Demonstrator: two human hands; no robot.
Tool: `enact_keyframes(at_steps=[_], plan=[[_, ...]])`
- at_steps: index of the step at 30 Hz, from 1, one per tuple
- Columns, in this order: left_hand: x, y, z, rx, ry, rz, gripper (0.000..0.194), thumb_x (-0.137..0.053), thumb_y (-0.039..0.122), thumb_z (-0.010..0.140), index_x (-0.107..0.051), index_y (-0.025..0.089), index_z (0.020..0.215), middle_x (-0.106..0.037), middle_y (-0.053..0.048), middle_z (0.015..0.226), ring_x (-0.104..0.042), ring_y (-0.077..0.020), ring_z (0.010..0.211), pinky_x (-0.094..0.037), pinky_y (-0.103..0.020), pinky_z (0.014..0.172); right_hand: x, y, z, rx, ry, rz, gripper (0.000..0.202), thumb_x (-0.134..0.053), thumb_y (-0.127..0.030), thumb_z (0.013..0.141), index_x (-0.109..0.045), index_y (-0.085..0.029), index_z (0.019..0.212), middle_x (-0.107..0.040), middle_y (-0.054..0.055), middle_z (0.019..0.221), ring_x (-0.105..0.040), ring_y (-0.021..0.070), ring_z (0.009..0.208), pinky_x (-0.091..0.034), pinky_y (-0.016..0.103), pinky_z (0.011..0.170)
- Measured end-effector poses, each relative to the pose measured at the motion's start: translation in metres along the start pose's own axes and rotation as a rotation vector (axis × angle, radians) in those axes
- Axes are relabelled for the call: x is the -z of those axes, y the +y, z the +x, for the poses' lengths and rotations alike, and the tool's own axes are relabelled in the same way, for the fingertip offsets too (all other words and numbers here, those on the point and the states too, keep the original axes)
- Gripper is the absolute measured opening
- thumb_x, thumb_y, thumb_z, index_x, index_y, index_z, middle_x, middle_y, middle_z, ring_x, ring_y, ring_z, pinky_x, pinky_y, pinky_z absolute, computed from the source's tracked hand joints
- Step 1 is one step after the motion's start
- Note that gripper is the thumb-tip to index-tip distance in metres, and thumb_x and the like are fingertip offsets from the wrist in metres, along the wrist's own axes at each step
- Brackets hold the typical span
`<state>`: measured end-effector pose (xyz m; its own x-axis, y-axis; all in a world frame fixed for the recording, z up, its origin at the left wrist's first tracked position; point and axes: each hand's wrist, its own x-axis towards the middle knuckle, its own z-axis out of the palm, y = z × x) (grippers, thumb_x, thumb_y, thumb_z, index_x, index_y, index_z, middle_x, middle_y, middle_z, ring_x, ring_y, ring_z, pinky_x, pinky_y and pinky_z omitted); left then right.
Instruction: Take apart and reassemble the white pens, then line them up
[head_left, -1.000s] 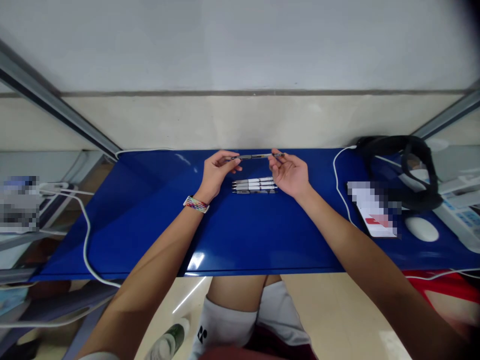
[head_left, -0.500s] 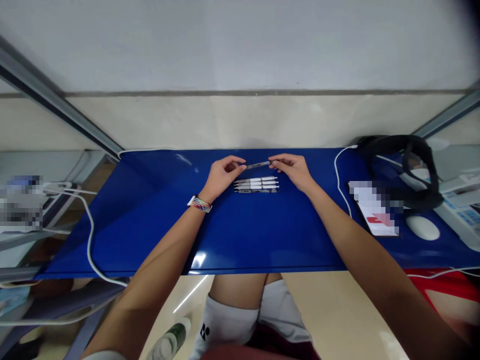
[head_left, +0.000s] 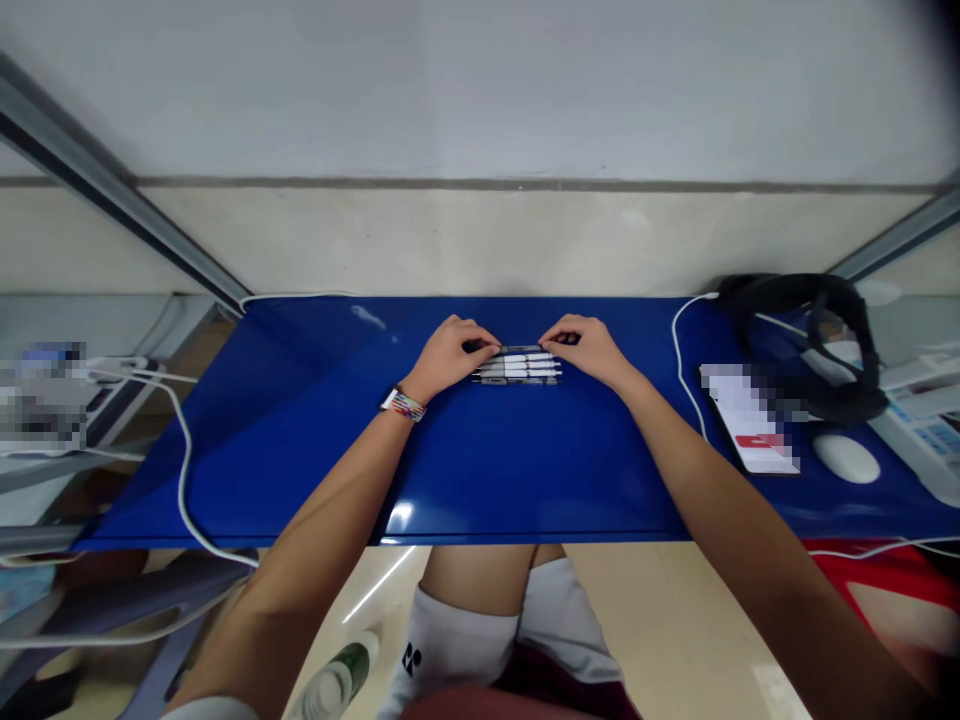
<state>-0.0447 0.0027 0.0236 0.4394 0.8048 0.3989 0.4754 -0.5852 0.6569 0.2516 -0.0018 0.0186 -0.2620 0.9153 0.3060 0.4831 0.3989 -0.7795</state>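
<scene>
A dark grey pen (head_left: 520, 349) lies crosswise at the far side of a row of pens on the blue table (head_left: 480, 460). My left hand (head_left: 455, 352) pinches its left end between thumb and fingers. At the opposite end, my right hand (head_left: 585, 345) pinches it the same way. Right below it, several white pens (head_left: 517, 366) lie parallel and close together, their left tips partly hidden by my left hand. Another dark grey pen (head_left: 517, 380) forms the near side of the row. A multicoloured band (head_left: 405, 404) circles my left wrist.
On the right are a phone (head_left: 750, 420), a white mouse (head_left: 846, 457) and a black headset (head_left: 810, 335). A white cable (head_left: 679, 365) runs along the table there. Another white cable (head_left: 184, 480) hangs over the left edge. A wall (head_left: 480, 240) stands behind the table.
Both hands have brought the dark grey pen toward me and down, from above and slightly tilted to level against the far side of the row.
</scene>
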Motion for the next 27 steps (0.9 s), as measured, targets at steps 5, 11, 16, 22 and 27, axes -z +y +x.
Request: enact_keyframes(at_steps=[5, 11, 16, 22, 27], plan=[[-0.0007, -0.0028, 0.0003, -0.048, -0.048, 0.029, 0.016, -0.073, 0.036, 0.096, -0.088, 0.031, 0.096, -0.084, -0.005, 0.1, -0.068, -0.027, 0.095, -0.043, -0.049, 0.104, 0.0024, 0.0017, -0.0003, 0.028, -0.047, -0.001, 0.011, -0.077, -0.027, 0.088, -0.088, -0.029, 0.088, -0.079, 0.006, 0.093, -0.07, 0.0252, 0.087, -0.055, 0.043, 0.082], [-0.0013, -0.0035, 0.0014, -0.056, -0.063, 0.039, 0.015, -0.073, 0.035, 0.096, -0.088, 0.031, 0.095, -0.083, -0.005, 0.098, -0.068, -0.0271, 0.095, -0.044, -0.049, 0.104, 0.0034, 0.0042, -0.0003, 0.052, -0.06, -0.01, 0.01, -0.078, -0.029, 0.09, -0.088, -0.03, 0.089, -0.079, 0.006, 0.095, -0.069, 0.0269, 0.092, -0.056, 0.044, 0.083], [-0.0015, -0.0019, 0.0008, -0.064, -0.066, 0.042, 0.015, -0.072, 0.033, 0.097, -0.086, 0.03, 0.095, -0.084, -0.005, 0.099, -0.07, -0.027, 0.096, -0.043, -0.05, 0.107, 0.0044, 0.0033, -0.0012, 0.058, -0.066, -0.015, 0.01, -0.077, -0.031, 0.09, -0.087, -0.031, 0.088, -0.079, 0.007, 0.096, -0.069, 0.0274, 0.092, -0.056, 0.045, 0.084], [-0.0005, -0.0001, 0.0, -0.071, -0.071, 0.047, 0.017, -0.066, 0.029, 0.099, -0.083, 0.027, 0.094, -0.084, -0.005, 0.101, -0.071, -0.0268, 0.097, -0.044, -0.05, 0.106, 0.0044, -0.0002, -0.0026, 0.077, -0.052, -0.015, 0.009, -0.078, -0.028, 0.089, -0.087, -0.029, 0.087, -0.079, 0.006, 0.092, -0.07, 0.0264, 0.089, -0.055, 0.044, 0.083], [0.001, 0.0023, -0.0011, -0.087, -0.08, 0.082, 0.017, -0.063, 0.025, 0.101, -0.08, 0.025, 0.098, -0.084, -0.004, 0.103, -0.071, -0.0255, 0.098, -0.044, -0.047, 0.104, 0.0046, 0.0006, -0.0021, 0.071, -0.045, -0.031, 0.009, -0.077, -0.028, 0.089, -0.086, -0.028, 0.089, -0.079, 0.005, 0.093, -0.072, 0.0247, 0.088, -0.055, 0.042, 0.082]])
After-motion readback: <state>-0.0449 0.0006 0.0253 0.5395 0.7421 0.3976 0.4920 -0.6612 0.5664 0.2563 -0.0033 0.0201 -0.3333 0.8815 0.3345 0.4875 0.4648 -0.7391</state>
